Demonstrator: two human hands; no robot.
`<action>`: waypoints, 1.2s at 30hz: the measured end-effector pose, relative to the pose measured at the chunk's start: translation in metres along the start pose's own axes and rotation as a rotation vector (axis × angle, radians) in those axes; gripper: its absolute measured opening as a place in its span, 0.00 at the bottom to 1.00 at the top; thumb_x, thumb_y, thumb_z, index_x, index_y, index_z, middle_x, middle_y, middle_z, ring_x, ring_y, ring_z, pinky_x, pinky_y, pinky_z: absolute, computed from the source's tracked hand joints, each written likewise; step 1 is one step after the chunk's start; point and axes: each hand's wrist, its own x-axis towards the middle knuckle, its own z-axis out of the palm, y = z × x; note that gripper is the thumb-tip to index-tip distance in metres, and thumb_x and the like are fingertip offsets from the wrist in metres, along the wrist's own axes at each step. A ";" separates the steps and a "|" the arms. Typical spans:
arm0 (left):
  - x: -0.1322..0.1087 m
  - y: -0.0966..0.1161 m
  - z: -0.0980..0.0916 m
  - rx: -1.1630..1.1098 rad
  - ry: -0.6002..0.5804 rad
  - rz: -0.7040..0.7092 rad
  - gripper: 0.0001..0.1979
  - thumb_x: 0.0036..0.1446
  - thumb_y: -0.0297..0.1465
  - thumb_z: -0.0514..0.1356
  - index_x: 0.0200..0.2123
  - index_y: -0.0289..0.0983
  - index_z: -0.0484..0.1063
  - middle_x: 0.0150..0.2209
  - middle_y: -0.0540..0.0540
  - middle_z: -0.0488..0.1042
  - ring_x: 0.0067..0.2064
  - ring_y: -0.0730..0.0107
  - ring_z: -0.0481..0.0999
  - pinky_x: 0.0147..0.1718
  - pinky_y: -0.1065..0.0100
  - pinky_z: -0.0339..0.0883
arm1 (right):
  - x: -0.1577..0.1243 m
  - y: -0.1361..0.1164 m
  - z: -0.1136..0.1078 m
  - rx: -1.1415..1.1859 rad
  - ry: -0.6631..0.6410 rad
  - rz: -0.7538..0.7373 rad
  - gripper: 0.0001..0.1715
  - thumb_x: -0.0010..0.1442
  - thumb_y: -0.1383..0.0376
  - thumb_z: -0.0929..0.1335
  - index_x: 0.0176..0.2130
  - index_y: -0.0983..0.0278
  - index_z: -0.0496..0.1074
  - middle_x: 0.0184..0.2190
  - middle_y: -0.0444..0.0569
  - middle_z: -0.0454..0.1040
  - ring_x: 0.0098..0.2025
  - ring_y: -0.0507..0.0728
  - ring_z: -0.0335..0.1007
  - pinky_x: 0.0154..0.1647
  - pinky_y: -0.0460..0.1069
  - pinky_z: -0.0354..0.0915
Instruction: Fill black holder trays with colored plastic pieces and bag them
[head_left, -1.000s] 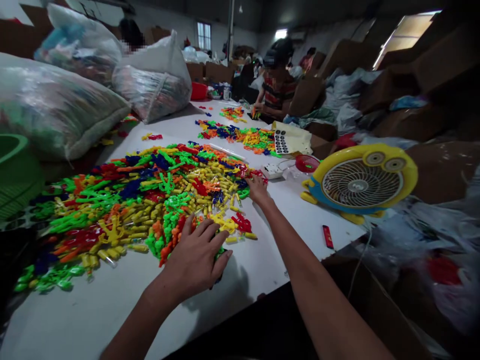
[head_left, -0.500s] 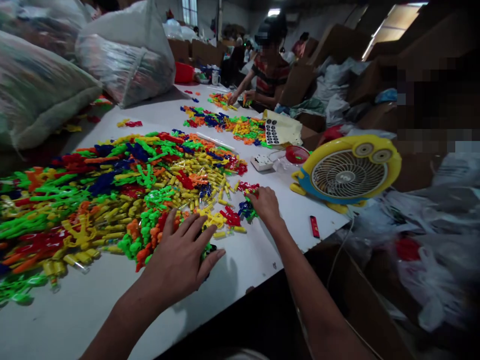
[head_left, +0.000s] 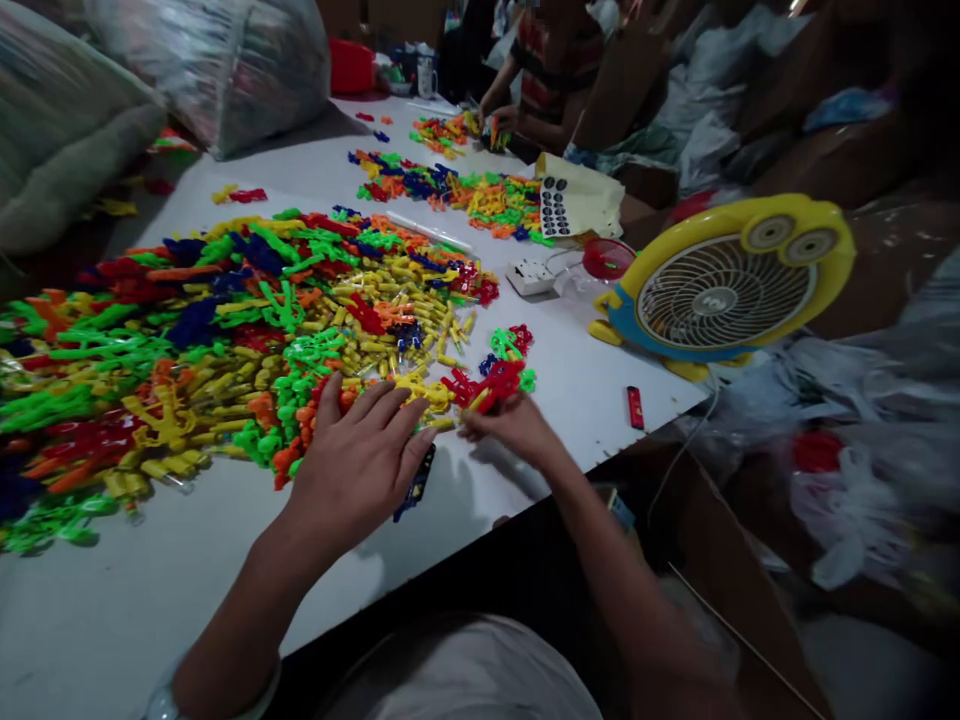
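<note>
My right hand (head_left: 517,428) is closed on a red plastic toy piece (head_left: 498,384), just above the white table (head_left: 540,455). A yellow piece shows beside its fingertips. My left hand (head_left: 356,460) lies palm down with its fingers apart, at the near edge of a large pile of colourful plastic toy pieces (head_left: 292,345). A dark blue piece (head_left: 417,486) sticks out from beneath its thumb; whether the palm touches it is hidden. Small yellow tubes (head_left: 360,345) lie in the pile. Green, blue and red pieces (head_left: 507,342) lie beyond my right hand.
A yellow minion-shaped fan (head_left: 712,300) stands at the right, near a red lighter (head_left: 634,407) and a white power strip (head_left: 529,277). A sticker sheet (head_left: 577,200) lies further back. Filled sacks (head_left: 217,70) stand at the left. Across the table a person (head_left: 555,70) handles similar pieces.
My right hand has come back nearer to me and lifted a red toy piece. The left hand stays by the pile, and more of the dark blue piece shows. The view has tilted down.
</note>
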 end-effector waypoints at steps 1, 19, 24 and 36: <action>0.000 0.000 0.001 -0.001 0.003 0.006 0.24 0.67 0.43 0.43 0.56 0.38 0.68 0.56 0.42 0.73 0.62 0.50 0.65 0.64 0.39 0.40 | -0.012 0.007 0.013 0.087 -0.041 -0.015 0.05 0.50 0.65 0.70 0.31 0.65 0.73 0.24 0.45 0.76 0.25 0.53 0.72 0.29 0.48 0.69; 0.004 0.008 0.000 0.024 -0.004 -0.038 0.25 0.64 0.46 0.48 0.53 0.38 0.71 0.54 0.36 0.73 0.60 0.46 0.67 0.63 0.35 0.41 | -0.047 0.031 0.100 -0.915 -0.027 -0.233 0.24 0.61 0.74 0.59 0.56 0.64 0.64 0.43 0.56 0.75 0.36 0.58 0.72 0.31 0.50 0.68; 0.004 0.006 0.000 -0.007 0.019 -0.025 0.21 0.64 0.42 0.48 0.51 0.39 0.72 0.53 0.38 0.74 0.59 0.47 0.67 0.62 0.35 0.43 | -0.012 0.006 0.019 -0.876 0.240 -0.154 0.14 0.68 0.65 0.57 0.46 0.64 0.69 0.40 0.51 0.75 0.39 0.56 0.71 0.37 0.49 0.65; 0.002 0.007 -0.003 -0.053 0.049 -0.034 0.20 0.65 0.41 0.48 0.49 0.39 0.72 0.51 0.39 0.75 0.58 0.49 0.68 0.62 0.36 0.44 | 0.036 0.005 -0.052 -0.860 0.500 -0.006 0.07 0.58 0.67 0.66 0.39 0.65 0.70 0.40 0.51 0.73 0.41 0.57 0.70 0.38 0.48 0.61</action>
